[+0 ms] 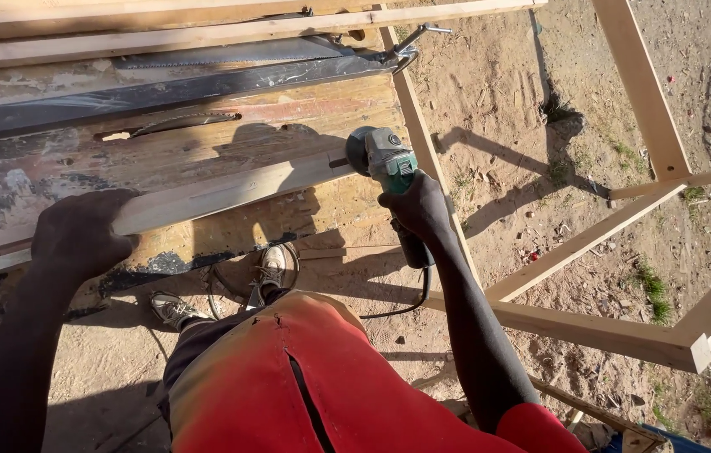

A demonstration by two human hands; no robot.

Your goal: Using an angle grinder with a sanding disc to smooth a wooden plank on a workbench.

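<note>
Left hand (pixel 83 235) clamps the batten (pixel 204 197) flat on the tabletop (pixel 204 109), right hand (pixel 416 208) grips the grinder (pixel 381 155) at its end — best keep the disc square, pressure light.

The person wears a red garment (pixel 288 377) with a dark slit down its front, dark trousers (pixel 196 340) below it, and worn pale lace-up sneakers (pixel 177 309), dusty and scuffed.

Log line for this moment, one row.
left hand: pressing wooden batten on workbench | right hand: gripping angle grinder at batten end
</note>
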